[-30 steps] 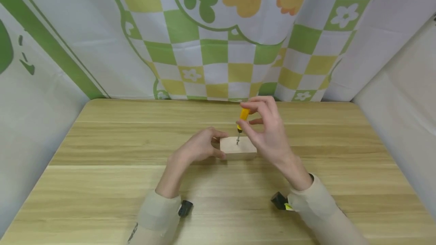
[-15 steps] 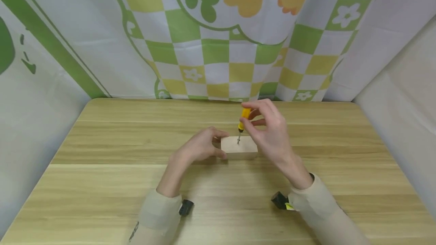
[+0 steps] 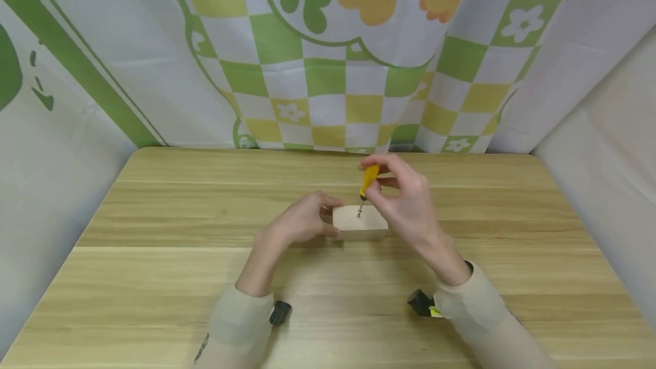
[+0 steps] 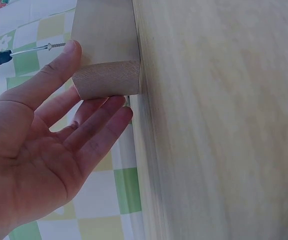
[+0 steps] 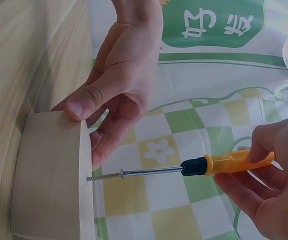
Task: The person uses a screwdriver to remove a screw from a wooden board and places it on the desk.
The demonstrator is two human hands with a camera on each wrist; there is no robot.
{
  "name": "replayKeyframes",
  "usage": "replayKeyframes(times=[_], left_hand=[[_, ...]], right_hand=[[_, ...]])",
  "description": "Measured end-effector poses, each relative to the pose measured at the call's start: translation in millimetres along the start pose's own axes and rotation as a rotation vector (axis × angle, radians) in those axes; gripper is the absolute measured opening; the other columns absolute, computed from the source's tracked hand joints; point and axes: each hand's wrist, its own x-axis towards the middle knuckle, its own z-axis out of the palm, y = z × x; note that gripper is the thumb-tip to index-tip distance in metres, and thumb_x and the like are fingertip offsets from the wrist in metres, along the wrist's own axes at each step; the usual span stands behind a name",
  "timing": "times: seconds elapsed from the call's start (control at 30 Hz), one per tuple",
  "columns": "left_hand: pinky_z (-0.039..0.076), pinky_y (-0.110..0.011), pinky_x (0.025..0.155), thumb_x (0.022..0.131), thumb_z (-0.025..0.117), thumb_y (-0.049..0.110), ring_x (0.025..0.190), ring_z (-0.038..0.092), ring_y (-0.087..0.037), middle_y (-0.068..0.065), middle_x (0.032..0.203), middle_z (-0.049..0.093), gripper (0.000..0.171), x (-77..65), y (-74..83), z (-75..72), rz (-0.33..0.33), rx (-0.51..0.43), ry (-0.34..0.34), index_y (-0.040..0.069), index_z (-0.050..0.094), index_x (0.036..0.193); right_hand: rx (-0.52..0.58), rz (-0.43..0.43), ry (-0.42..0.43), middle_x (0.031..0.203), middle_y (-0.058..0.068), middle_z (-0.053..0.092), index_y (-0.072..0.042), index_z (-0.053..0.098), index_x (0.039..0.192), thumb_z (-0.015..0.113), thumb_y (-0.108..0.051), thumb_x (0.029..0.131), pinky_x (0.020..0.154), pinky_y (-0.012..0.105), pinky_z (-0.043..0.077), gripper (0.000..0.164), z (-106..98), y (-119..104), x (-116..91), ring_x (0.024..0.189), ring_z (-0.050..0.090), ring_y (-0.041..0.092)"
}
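Observation:
A pale wooden block (image 3: 348,222) lies on the wooden table. My left hand (image 3: 297,222) grips its left end, thumb on the near side and fingers on the far side. Above the block, my right hand (image 3: 407,201) holds a screwdriver (image 3: 370,176) by its yellow-orange handle, thumb and fingers around it. In the right wrist view the shaft of the screwdriver (image 5: 154,171) meets the head of a screw (image 5: 106,176). The screw's tip is at the block's top face, with most of its thread showing. Screw and shaft stand nearly upright, leaning slightly.
The wooden table (image 3: 169,300) reaches back to a hanging cloth (image 3: 328,78) with green and yellow checks and flowers. White cloth walls (image 3: 605,130) stand at both sides. Black wrist cameras (image 3: 279,313) stick out from the sleeves.
My right fingers have shifted around the handle, and the hand has come slightly lower. The screwdriver leans a little more to the right. The left hand and block stay nearly in place.

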Motion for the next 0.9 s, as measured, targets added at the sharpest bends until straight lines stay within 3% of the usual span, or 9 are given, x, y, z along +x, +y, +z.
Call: replayKeyframes(times=[0.3, 0.53, 0.9], left_hand=[[0.046, -0.042, 0.107, 0.076, 0.086, 0.019, 0.121, 0.060, -0.023, -0.005, 0.130, 0.064, 0.063, 0.2, -0.1, 0.9, -0.006, 0.003, 0.001, 0.012, 0.063, 0.134], [0.047, -0.042, 0.106, 0.077, 0.086, 0.019, 0.121, 0.061, -0.023, -0.005, 0.131, 0.063, 0.063, -0.9, 0.5, 1.0, -0.006, -0.006, -0.001, 0.013, 0.063, 0.135], [0.047, -0.040, 0.105, 0.076, 0.087, 0.018, 0.120, 0.061, -0.020, -0.002, 0.129, 0.064, 0.061, 0.1, 0.1, 1.9, -0.026, -0.015, 0.009, 0.017, 0.065, 0.133]], right_hand=[[-0.035, -0.067, 0.044, 0.108, 0.015, 0.054, 0.000, 0.071, 0.108, 0.075, 0.003, 0.084, 0.072, 0.034, 0.061, 0.025, -1.3, 2.7, 0.8, 0.094, 0.059, 0.021], [-0.075, -0.073, 0.066, 0.104, 0.013, 0.059, -0.002, 0.073, 0.107, 0.076, 0.003, 0.084, 0.065, 0.025, 0.059, 0.024, -2.2, 0.3, 0.7, 0.088, 0.061, 0.019], [-0.065, -0.095, 0.050, 0.110, 0.014, 0.070, 0.002, 0.070, 0.114, 0.071, 0.010, 0.084, 0.069, 0.027, 0.060, 0.031, -2.3, -1.5, 0.6, 0.090, 0.068, 0.020]])
